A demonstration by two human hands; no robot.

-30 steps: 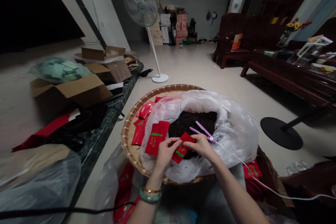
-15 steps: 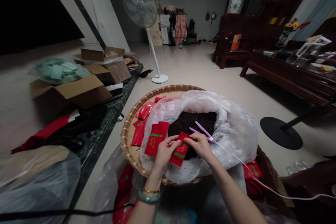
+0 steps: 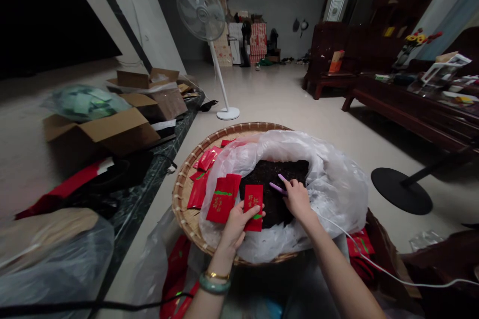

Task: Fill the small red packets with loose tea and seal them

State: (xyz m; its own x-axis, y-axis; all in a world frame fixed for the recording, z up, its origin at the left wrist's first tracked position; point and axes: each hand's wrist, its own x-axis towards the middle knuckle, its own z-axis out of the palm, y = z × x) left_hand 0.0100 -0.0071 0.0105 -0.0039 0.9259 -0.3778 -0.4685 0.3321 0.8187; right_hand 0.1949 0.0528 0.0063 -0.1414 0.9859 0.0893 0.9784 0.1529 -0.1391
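My left hand [image 3: 239,222] is closed on a small red packet [image 3: 254,197] with gold lettering and a green band, thumb across its front. My right hand [image 3: 299,203] is closed around a purple corded hair straightener [image 3: 279,189], whose two slim arms stand apart, pointing up and left; the hand hides its hinge end. Beneath both hands lies dark, loose, soil-like material [image 3: 267,172] in a clear plastic bag [image 3: 337,179] with its mouth spread wide. More red packets [image 3: 223,199] rest on the bag's left side. Everything sits on a round woven bamboo tray [image 3: 183,169].
Other red packets [image 3: 207,158] lie on the tray's left part. A white cord [image 3: 404,279] runs off to the right. Open cardboard boxes [image 3: 112,127] stand at left, a white fan [image 3: 202,12] ahead, and a black round base [image 3: 401,191] and dark wooden table [image 3: 404,109] at right.
My right hand has let go of the red packet and moved right onto the hair straightener. The packet, now in my left hand alone, has turned more upright.
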